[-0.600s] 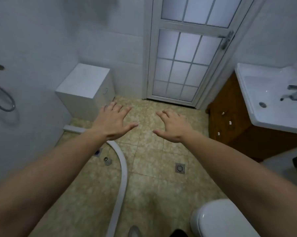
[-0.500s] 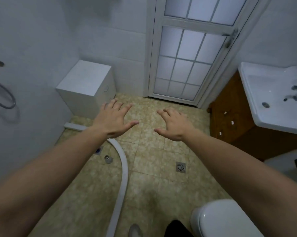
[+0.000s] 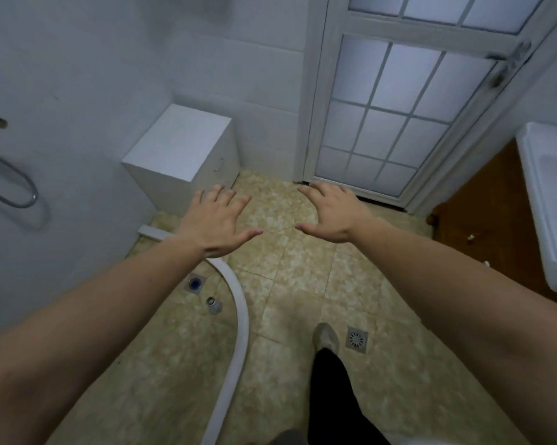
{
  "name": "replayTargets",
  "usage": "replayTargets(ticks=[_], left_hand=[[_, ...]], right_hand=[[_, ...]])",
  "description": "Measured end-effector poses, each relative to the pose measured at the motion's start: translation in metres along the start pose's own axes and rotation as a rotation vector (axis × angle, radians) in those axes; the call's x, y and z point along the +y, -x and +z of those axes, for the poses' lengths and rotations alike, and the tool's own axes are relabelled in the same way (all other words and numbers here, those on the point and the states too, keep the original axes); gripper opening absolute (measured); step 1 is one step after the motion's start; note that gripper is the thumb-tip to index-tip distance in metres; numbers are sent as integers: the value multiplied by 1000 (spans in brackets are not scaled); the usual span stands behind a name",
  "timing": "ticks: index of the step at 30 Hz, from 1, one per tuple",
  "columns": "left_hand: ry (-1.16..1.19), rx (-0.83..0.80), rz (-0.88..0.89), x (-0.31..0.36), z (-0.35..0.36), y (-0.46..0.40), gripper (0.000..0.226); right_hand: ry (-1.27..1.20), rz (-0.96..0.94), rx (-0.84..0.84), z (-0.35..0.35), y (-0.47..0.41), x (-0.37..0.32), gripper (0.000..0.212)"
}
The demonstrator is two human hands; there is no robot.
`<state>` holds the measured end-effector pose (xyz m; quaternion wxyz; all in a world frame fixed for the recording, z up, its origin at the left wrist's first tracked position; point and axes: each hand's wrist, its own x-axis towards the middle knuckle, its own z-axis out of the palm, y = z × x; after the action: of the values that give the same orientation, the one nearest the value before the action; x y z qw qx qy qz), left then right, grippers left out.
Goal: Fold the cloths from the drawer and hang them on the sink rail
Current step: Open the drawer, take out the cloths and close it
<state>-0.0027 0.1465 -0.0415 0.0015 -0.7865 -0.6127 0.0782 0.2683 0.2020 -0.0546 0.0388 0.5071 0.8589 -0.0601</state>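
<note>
My left hand (image 3: 218,221) and my right hand (image 3: 330,213) are stretched out in front of me over the tiled floor, palms down, fingers spread and straight, holding nothing. A small white drawer cabinet (image 3: 187,155) stands in the far left corner, just beyond my left hand, with its drawers closed. The white sink (image 3: 546,200) on a brown wooden vanity (image 3: 482,220) shows at the right edge. No cloth is in view, and the sink rail cannot be made out.
A white glazed door (image 3: 396,110) is closed straight ahead. A curved white shower threshold (image 3: 238,322) runs across the floor at the left. A metal loop (image 3: 14,184) hangs on the left wall. My leg and foot (image 3: 327,338) step beside a floor drain (image 3: 356,339).
I have moved forward and turned left: the cabinet and door are nearer, the sink has slid to the right edge, the toilet has left view, and my foot has stepped forward. Both hands stay spread.
</note>
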Motion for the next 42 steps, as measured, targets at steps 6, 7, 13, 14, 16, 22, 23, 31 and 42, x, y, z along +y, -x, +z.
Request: replayTargets(ticks=[6,7,13,14,16,22,23,31,42], left_hand=[[-3,-68,-96,11,5,-97,95],[1,-62,-124,11,2,-114,95],[27,-54,-221,-1,-11,-196,94],[34,-62,-231,-10,-8,-204,94],[44,-83,-282,-39,-2,-222,96],[35,-82,-350,-114,14,-280,94],[42,-72,-361,-127,17,-290,94],[83,-88,-533,-253,40,-343,94],[109,-132,-730,-321,84,-419,94]], right_hand=[[-26,-90,-99,11,-94,77,89],[-21,-110,-119,11,-108,89,90],[5,-187,-154,-3,-205,143,87],[0,-203,-149,-8,-222,144,87],[-7,-236,-124,-18,-261,145,86],[10,-325,-122,-34,-371,136,84],[17,-337,-114,-37,-392,132,84],[43,-436,-95,-48,-539,84,84],[33,-607,-240,9,-685,41,86]])
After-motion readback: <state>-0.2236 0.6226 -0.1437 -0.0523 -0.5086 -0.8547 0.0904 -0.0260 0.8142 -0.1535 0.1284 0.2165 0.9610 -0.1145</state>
